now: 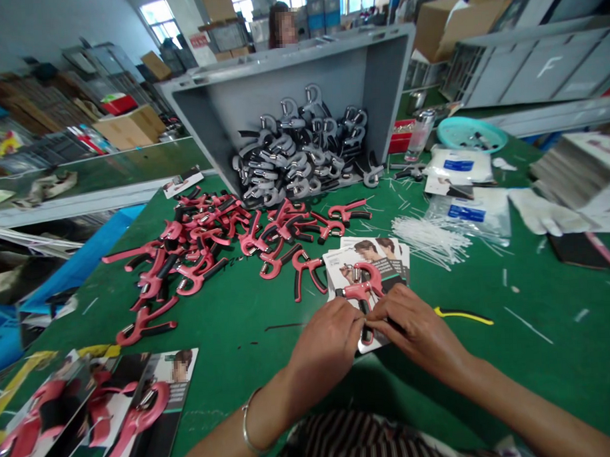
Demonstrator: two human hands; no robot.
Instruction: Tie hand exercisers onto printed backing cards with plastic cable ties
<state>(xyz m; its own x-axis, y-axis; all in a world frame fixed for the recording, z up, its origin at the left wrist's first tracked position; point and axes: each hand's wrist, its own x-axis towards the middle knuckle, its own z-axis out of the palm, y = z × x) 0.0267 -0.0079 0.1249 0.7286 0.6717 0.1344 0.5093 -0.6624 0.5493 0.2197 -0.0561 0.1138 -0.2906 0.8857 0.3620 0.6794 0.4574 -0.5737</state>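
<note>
A red and black hand grip exerciser point(362, 290) with a metal spring lies on a printed backing card point(339, 264) before me. My left hand point(329, 337) is closed, its fingertips on the exerciser's black handle. From the other side my right hand point(413, 325) pinches close to the same handle; whatever is between its fingertips is hidden. More printed cards point(403, 252) stick out beneath. A loose red exerciser point(308, 272) lies just left of the cards. A yellow and black tool handle point(465, 315) shows beside my right hand, its other end hidden.
Red exercisers point(205, 222) are heaped to the left. A tipped grey crate point(390, 85) holds grey ones point(292, 155). White cable ties point(430, 241), plastic bags point(472, 212), a glove point(544, 210) and a card stack point(578, 172) lie right. Carded exercisers point(136, 421) lie front left. A person point(282, 26) is behind the crate.
</note>
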